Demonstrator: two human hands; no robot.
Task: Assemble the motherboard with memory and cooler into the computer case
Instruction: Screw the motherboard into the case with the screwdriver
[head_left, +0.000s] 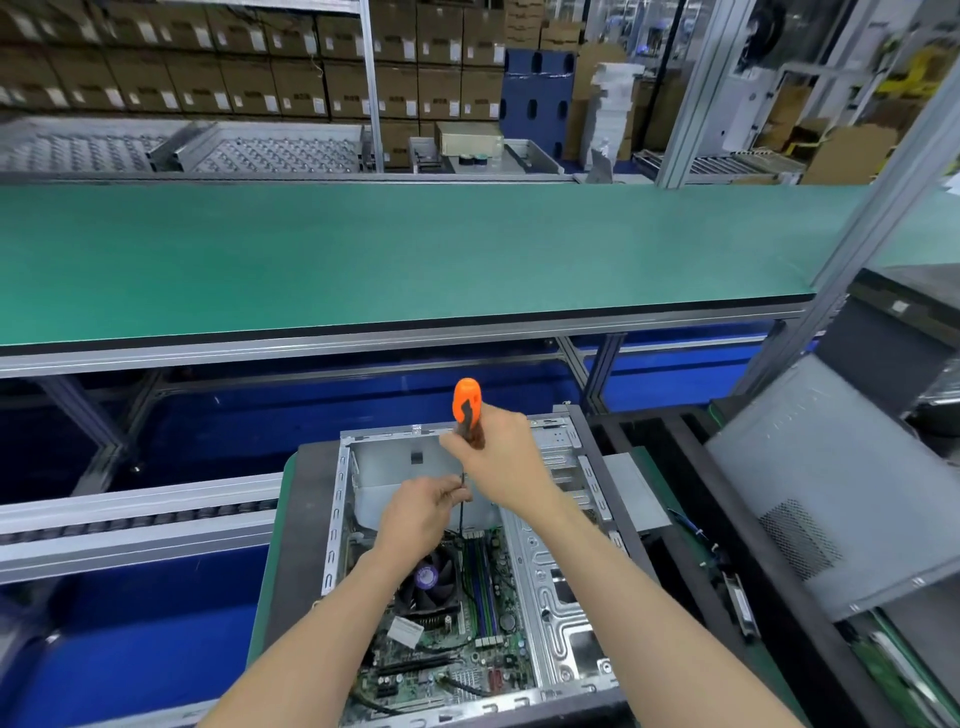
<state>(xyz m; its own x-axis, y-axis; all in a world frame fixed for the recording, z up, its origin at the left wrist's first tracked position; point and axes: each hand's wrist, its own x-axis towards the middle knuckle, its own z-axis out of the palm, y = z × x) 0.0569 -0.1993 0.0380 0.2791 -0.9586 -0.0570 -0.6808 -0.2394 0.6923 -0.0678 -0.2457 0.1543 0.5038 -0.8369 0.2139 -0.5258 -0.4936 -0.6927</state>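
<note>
The case lay open on a dark pallet edged in green. To its right, a dark bench carried a grey panel that leaned, apparently against something behind. Beyond ran a bare green belt in an aluminium frame.

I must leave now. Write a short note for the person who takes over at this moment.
Right hand grips the orange screwdriver, shaft pointing down into the computer case.
Left hand pinches the shaft low down, steadying it.
Motherboard lies in the case, with cooler and memory fitted.
Left: drive the screw near the board's far edge. Other screws: cannot tell.
</note>
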